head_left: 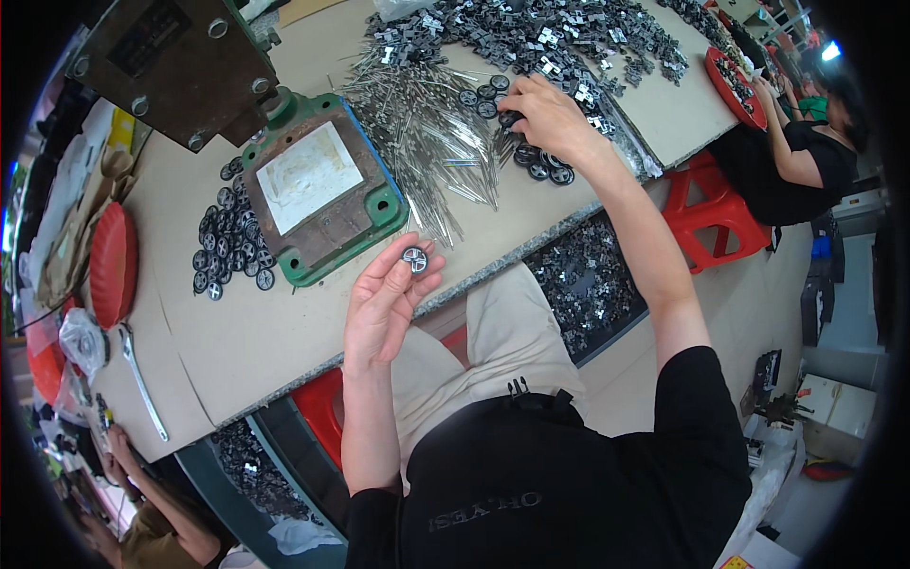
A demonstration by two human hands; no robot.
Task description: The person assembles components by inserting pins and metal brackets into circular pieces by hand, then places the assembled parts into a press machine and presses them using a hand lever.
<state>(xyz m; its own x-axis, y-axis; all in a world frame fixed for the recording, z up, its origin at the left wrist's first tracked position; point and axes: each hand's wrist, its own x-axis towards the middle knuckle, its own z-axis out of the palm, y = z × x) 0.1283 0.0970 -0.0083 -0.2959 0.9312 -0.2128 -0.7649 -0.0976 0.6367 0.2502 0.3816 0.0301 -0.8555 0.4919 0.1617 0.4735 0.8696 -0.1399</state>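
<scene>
Between the thumb and fingers of my left hand (379, 299) is a small black wheel (415, 259) with a silver spoked face, near the front edge of the table. My right hand (553, 119) reaches over the far right part of the table, its fingers bent down onto another black wheel (510, 119). Just nearer lies a cluster of the same wheels (538, 171), with several more beyond the fingertips. Left of that hand spreads a heap of thin metal rods (417, 133). The undersides of my right fingers are hidden.
A green-based press (389, 204) with a white pad (310, 178) stands at left, beside more wheels (227, 242). Small dark clips (531, 38) cover the far table. A wrench (142, 384) and red tray (114, 266) lie left. Co-workers sit at both sides; a red stool (711, 213) stands right.
</scene>
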